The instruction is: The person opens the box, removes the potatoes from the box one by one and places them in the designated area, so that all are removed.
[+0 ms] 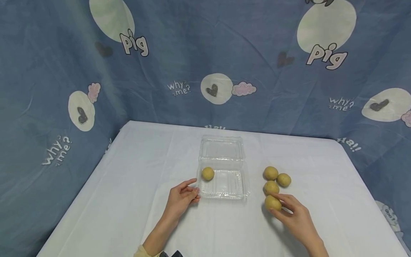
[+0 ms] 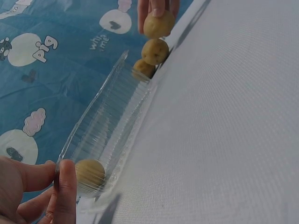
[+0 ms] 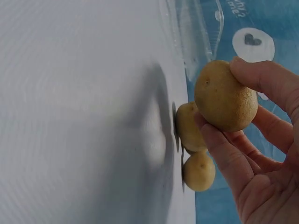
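A clear plastic clamshell box [image 1: 228,184] lies on the table with its lid [image 1: 221,149] folded back. One small potato [image 1: 208,174] sits in the left rear corner of its base. My left hand [image 1: 183,198] pinches the box's left rim between thumb and fingers, as the left wrist view shows up close. To the right, my right hand [image 1: 297,217] holds another potato [image 3: 224,95] by its sides, raised off the cloth. Close behind that one, three potatoes lie in a cluster: a near one [image 1: 271,187], a far one [image 1: 270,173] and a right one [image 1: 284,180].
A white cloth [image 1: 128,200] covers the table. Behind and beside it hangs a blue printed curtain [image 1: 179,53]. Between the box and the loose potatoes runs a strip of white cloth. A dark object [image 1: 176,254] shows at the bottom edge near the left forearm.
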Demonstrator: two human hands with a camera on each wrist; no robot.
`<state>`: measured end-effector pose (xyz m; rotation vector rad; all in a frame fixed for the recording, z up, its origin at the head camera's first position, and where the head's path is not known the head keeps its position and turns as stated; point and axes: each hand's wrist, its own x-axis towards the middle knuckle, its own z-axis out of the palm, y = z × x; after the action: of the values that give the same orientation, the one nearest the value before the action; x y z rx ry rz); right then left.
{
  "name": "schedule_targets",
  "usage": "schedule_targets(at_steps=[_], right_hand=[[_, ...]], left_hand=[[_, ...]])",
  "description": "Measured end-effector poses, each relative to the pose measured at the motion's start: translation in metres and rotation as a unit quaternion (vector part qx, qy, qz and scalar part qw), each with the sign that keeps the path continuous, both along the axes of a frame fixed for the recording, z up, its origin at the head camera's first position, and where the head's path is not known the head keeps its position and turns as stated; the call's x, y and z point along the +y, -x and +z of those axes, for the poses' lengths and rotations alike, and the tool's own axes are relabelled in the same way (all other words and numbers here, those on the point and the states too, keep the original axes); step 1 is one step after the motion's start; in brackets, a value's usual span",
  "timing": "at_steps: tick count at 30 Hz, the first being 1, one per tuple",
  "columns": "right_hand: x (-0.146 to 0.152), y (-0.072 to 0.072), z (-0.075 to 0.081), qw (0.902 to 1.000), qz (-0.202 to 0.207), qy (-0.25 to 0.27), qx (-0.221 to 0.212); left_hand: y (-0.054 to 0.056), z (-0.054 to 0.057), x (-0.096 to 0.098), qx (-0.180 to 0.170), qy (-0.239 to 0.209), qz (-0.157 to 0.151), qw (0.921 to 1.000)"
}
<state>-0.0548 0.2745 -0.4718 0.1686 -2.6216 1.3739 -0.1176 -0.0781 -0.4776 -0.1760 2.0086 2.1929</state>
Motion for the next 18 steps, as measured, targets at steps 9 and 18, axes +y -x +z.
schedule_targets(at_steps=[9,18], right_hand=[[0.008,0.000,0.000,0.9999,-0.011,-0.006,0.008],[0.016,-0.001,-0.003,0.9992,-0.026,-0.009,0.028]], left_hand=[[0.000,0.001,0.000,0.000,-0.001,-0.001,1.0000],[0.002,-0.005,-0.001,-0.001,0.003,-0.007,1.0000]])
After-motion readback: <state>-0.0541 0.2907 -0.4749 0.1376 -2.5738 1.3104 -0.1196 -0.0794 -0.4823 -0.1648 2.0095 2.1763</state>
